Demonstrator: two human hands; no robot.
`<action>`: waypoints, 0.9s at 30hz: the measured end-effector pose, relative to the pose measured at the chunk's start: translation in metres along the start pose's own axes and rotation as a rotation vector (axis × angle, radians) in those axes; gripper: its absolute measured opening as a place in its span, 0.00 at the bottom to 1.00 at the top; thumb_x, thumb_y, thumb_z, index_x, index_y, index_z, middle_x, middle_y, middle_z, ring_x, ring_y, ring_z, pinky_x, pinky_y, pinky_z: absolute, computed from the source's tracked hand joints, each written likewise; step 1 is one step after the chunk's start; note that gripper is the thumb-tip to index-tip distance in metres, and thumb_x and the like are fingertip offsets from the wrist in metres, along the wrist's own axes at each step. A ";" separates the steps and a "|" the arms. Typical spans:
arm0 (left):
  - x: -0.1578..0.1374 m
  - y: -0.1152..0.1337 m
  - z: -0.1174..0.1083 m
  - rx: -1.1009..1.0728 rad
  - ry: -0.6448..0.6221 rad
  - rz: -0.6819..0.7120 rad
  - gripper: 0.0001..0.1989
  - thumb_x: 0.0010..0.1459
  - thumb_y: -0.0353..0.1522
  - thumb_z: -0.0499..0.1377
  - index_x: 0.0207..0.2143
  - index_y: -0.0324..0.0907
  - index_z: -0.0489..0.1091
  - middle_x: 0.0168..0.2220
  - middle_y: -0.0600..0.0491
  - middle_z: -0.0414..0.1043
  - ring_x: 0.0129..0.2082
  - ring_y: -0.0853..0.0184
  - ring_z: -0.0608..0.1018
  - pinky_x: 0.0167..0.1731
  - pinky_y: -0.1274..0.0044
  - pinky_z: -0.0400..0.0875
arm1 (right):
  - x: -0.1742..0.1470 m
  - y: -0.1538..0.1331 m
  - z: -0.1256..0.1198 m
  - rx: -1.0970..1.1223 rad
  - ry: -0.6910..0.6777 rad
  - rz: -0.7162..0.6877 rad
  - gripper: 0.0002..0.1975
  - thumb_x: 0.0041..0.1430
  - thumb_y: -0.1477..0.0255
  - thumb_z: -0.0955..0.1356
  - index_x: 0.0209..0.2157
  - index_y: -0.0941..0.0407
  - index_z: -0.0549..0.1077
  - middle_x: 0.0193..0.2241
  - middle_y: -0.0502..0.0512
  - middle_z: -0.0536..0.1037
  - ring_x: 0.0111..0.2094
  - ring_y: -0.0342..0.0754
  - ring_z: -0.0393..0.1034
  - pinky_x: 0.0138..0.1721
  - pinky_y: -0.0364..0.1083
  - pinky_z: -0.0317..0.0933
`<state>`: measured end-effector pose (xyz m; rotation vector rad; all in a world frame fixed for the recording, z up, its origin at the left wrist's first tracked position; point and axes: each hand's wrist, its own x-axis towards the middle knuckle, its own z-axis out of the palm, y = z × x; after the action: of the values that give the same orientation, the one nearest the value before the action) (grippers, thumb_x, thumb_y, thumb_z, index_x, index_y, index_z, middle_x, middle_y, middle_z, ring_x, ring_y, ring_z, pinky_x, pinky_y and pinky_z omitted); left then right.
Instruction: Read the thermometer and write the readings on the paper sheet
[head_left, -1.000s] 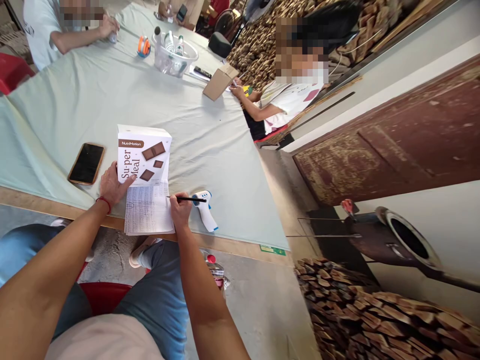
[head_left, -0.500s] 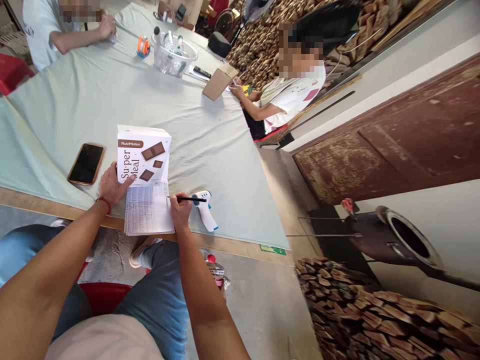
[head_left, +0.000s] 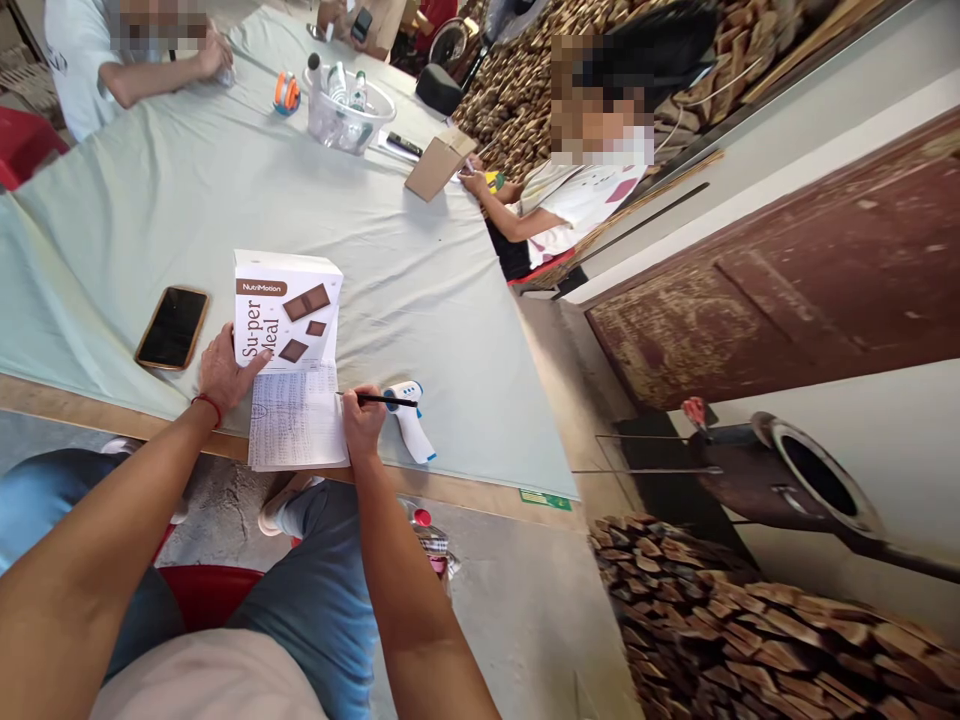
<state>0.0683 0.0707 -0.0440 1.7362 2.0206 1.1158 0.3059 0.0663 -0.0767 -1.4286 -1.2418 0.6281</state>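
At the far end of a white paper sheet with small writing (head_left: 291, 428), a white box with brown squares (head_left: 289, 312) is gripped at its left corner by the left hand (head_left: 225, 376). A thin black pen (head_left: 394, 401) is pinched by the right hand (head_left: 364, 426) at the sheet's right edge. Left of the sheet, a black, orange-rimmed phone (head_left: 173, 328) is laid.
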 end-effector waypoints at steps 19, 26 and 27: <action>0.000 0.000 0.000 -0.020 -0.014 -0.040 0.33 0.57 0.53 0.57 0.56 0.41 0.63 0.52 0.39 0.73 0.55 0.44 0.74 0.55 0.55 0.67 | 0.004 0.020 -0.001 -0.186 0.113 -0.155 0.17 0.63 0.66 0.58 0.47 0.57 0.70 0.43 0.64 0.74 0.48 0.55 0.68 0.55 0.59 0.62; 0.000 -0.001 -0.002 -0.018 -0.031 -0.052 0.33 0.57 0.54 0.56 0.56 0.40 0.63 0.51 0.38 0.73 0.56 0.43 0.73 0.55 0.54 0.67 | 0.006 0.033 0.001 -0.255 0.068 -0.207 0.21 0.63 0.69 0.57 0.55 0.60 0.67 0.48 0.69 0.73 0.51 0.57 0.67 0.57 0.61 0.62; 0.000 -0.001 -0.002 -0.019 -0.028 -0.051 0.33 0.57 0.54 0.56 0.56 0.41 0.63 0.51 0.38 0.73 0.56 0.43 0.73 0.55 0.54 0.67 | 0.006 0.033 0.001 -0.256 0.066 -0.212 0.21 0.63 0.69 0.58 0.55 0.60 0.67 0.47 0.68 0.73 0.51 0.57 0.67 0.56 0.61 0.62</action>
<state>0.0666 0.0696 -0.0434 1.6723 2.0192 1.0857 0.3180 0.0764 -0.1065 -1.4868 -1.4362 0.2835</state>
